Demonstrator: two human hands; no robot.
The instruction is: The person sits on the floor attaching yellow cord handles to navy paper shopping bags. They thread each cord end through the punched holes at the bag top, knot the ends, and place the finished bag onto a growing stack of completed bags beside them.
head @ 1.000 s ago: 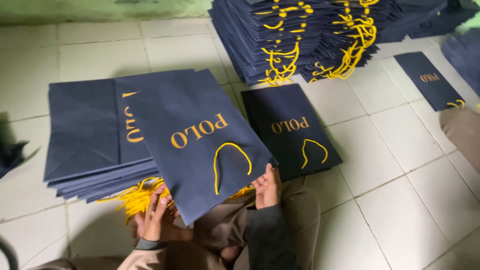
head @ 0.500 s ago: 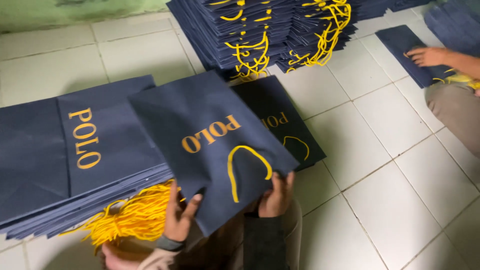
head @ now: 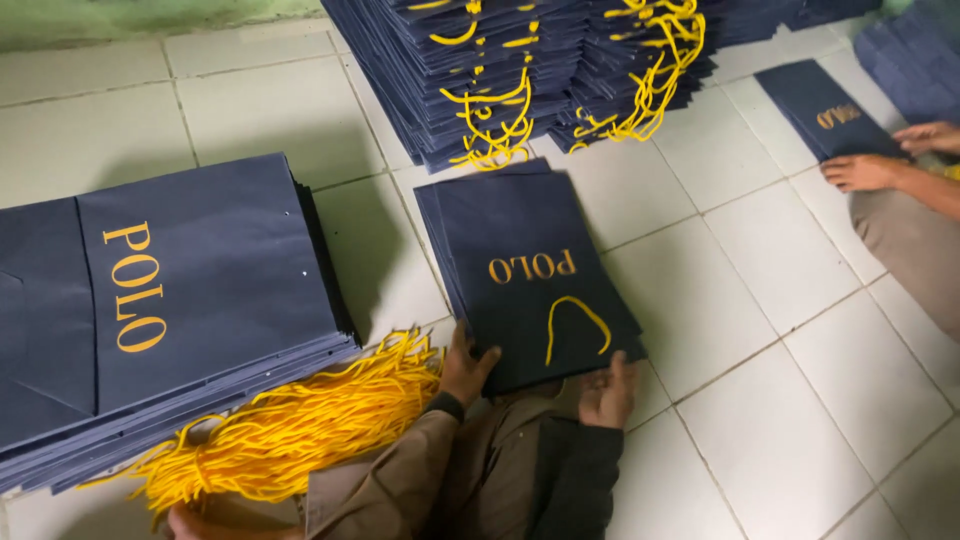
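Both my hands, left (head: 466, 368) and right (head: 608, 392), grip the top bag (head: 530, 285) on a small floor pile; many unstrung sheets (head: 170, 300) remain beside me.

Navy bag (head: 530, 275) under the fingers (head: 478, 360) looked like matt paper, smooth, w/ gold-coloured print & a yellow cord handle (head: 575, 322), looked like woven cord, slight sheen. Left hand (head: 465, 368) & right hand (head: 608, 390) gripped its near edge. Left of the fingers, a bundle of cords (head: 300, 430) looked fibrous, soft. Floor tiles (head: 760, 260) beyond the fingertips were glazed ceramic, smooth, semi-gloss, grout lines rough. Sleeves (head: 560, 480) were matt cloth.
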